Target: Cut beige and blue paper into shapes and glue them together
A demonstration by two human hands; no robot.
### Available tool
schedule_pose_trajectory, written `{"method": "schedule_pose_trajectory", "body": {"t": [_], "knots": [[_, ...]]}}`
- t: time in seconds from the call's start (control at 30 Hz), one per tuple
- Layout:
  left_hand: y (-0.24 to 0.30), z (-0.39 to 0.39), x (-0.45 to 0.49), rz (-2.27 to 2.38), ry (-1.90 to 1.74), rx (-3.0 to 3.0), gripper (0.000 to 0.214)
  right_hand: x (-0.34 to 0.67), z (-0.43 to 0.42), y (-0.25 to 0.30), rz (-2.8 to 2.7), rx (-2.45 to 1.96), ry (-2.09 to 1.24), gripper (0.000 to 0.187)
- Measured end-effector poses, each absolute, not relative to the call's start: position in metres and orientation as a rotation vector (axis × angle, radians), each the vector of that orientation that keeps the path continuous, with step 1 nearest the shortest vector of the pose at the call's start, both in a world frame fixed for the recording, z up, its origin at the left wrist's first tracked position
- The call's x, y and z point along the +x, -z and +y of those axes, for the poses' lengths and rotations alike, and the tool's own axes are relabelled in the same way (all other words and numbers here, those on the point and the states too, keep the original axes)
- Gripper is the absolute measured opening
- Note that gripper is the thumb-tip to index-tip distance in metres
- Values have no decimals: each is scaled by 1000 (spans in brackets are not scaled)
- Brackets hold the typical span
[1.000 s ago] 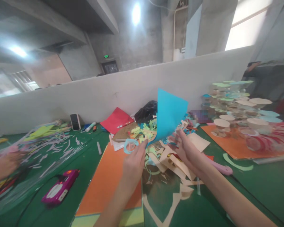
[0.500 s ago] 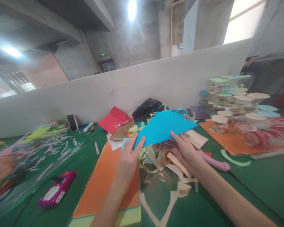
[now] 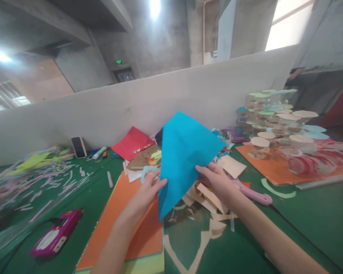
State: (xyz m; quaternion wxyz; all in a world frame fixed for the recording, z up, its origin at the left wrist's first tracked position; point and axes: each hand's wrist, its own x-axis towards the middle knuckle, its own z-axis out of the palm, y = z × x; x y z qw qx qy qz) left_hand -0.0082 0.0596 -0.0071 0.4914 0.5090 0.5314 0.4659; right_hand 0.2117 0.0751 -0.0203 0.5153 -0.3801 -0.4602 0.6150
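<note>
While a person's left hand (image 3: 144,194) and right hand (image 3: 217,182) hold a turquoise paper sheet (image 3: 185,160) up between them, its lowest corner hangs just past the left fingers (image 3: 157,183), and a faint crease crosses its face. The left fingers are spread and curved against the sheet's lower left edge; the right fingers (image 3: 205,170) bend around its right edge, partly open. Neither thumb's contact can be made out clearly, so the firmness of the grip cannot be told. Gripping opposite edges appears to keep the sheet spread flat and clear of the litter below.

Under the left fingers lies an orange card (image 3: 108,232), seemingly set down as a clean surface amid the mess. Beneath the right fingers, cream paper offcuts (image 3: 208,199) pile up, and just beyond them lies a pink-handled craft knife (image 3: 253,196), within easy reach. Past the fingertips, a red paper sheet (image 3: 133,143) leans near a low white partition (image 3: 171,108). Far left of the fingers sits a magenta device (image 3: 56,238), its pale label too small to read. No brand or writing is legible on anything in view.
</note>
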Motion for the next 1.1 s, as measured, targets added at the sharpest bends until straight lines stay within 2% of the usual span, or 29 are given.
{"method": "schedule_pose_trajectory", "body": {"t": [0.1, 0.2, 0.33, 0.43, 0.5, 0.67, 0.8, 0.9, 0.97, 1.03, 1.1], "knots": [[5, 61, -7, 1281, -973, 1071, 54, 216, 74, 20, -1451, -1194, -1251, 28], [2, 62, -7, 1355, -1098, 1030, 57, 221, 72, 17, -1897, -1432, -807, 14], [1, 64, -12, 1419, -1319, 1005, 56, 223, 68, 21, -2326, -1670, -224, 32], [-1, 64, -14, 1421, -1378, 954, 54, 220, 65, 28, -2433, -1892, -48, 41], [-2, 63, -13, 1421, -1378, 926, 54, 218, 66, 31, -2450, -1948, -14, 45], [-2, 64, -13, 1408, -1362, 885, 56, 214, 76, 31, -2508, -1930, -130, 39], [-3, 66, -14, 1425, -1346, 808, 59, 215, 79, 38, -2558, -1812, -246, 47], [-7, 67, -13, 1430, -1343, 756, 59, 217, 78, 36, -2490, -1740, -416, 32], [-11, 67, -13, 1429, -1357, 729, 59, 218, 80, 24, -2385, -1634, -546, 26], [-14, 67, -14, 1433, -1365, 694, 57, 218, 86, 2, -2270, -1541, -613, 33], [-17, 67, -16, 1449, -1379, 643, 55, 217, 99, -25, -2144, -1522, -532, 31]]}}
